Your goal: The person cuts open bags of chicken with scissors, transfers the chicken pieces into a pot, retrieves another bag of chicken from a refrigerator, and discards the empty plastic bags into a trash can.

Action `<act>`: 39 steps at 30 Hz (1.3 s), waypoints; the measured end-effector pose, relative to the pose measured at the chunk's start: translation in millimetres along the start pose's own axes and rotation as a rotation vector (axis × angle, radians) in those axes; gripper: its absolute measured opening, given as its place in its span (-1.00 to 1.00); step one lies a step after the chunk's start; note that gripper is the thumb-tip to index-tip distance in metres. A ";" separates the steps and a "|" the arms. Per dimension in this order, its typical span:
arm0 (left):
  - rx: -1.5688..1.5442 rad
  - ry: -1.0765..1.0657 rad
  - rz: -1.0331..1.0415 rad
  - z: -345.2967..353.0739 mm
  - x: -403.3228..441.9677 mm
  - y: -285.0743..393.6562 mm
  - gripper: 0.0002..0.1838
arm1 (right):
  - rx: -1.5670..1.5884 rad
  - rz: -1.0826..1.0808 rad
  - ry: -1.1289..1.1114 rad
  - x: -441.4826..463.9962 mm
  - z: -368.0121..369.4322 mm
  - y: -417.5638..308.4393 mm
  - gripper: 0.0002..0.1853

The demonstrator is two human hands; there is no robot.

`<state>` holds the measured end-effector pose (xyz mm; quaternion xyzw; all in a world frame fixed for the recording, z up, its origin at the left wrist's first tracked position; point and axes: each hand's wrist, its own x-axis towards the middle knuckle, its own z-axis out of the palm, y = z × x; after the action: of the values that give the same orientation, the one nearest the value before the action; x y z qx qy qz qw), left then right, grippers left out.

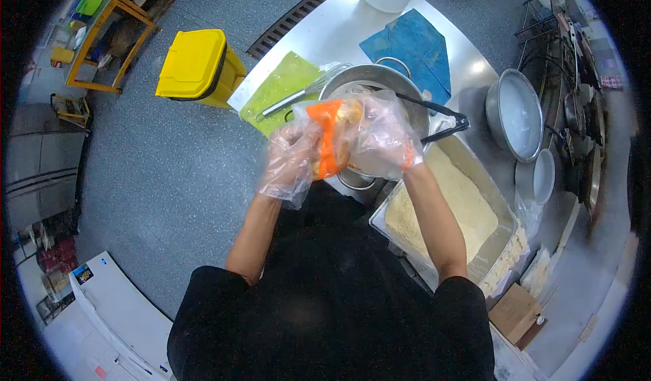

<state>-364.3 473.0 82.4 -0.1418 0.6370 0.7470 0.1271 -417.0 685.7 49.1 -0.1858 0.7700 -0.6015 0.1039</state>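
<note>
An orange-and-clear bag [328, 140] is hanging above the pot [381, 74], the left hand [291, 152] clamping it, the right hand [388, 135] touching it, grip unclear; loose gloves [286, 186] slipping could cause a spill.

A yellow lidded bin [193, 62] stands on the speckled floor [169, 164]. Left of the bin is an orange-framed table [97, 87]; right of it, a slotted floor drain [302, 15]. Well below and right of it sits a cardboard box [513, 313].
</note>
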 end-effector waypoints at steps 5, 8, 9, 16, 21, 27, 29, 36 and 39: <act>-0.249 0.091 0.027 -5.8 8.4 -8.5 -0.73 | 0.622 0.203 0.230 -16.5 1.2 -23.1 -0.45; -0.481 0.110 0.098 -12.9 7.3 1.5 -0.65 | 0.754 0.224 0.152 -23.0 -19.0 -15.4 -0.37; -0.557 0.119 0.108 -21.2 8.0 -0.4 -0.62 | 0.829 0.171 0.143 -22.1 -20.9 -28.1 -0.38; -1.137 -0.119 0.210 -86.4 24.6 -24.5 -0.50 | 0.375 0.232 0.251 -26.8 -59.5 -73.9 -0.63; -1.273 -0.113 0.118 -81.4 27.6 -41.1 -0.41 | -0.256 0.403 0.394 -24.2 -56.8 -52.8 -0.73; -0.968 -0.067 -0.030 -62.6 16.5 -63.3 -0.39 | -0.612 0.274 0.064 -38.8 -54.3 -78.1 -0.68; -0.801 -0.049 -0.032 -56.6 7.1 -54.8 -0.35 | -0.560 0.326 -0.138 -43.0 -62.7 -90.3 -0.70; -0.565 -0.218 -0.012 -23.7 -3.0 -23.5 -0.14 | 0.214 0.041 -0.078 -30.5 -57.5 -60.3 -0.78; -0.342 -0.265 -0.074 -16.4 -2.8 -6.6 0.02 | 0.386 0.227 -0.152 -26.9 -44.9 -69.5 -0.78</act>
<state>-358.5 457.8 75.0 -0.0849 0.4732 0.8511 0.2111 -398.5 722.1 125.9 -0.1194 0.6465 -0.7064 0.2623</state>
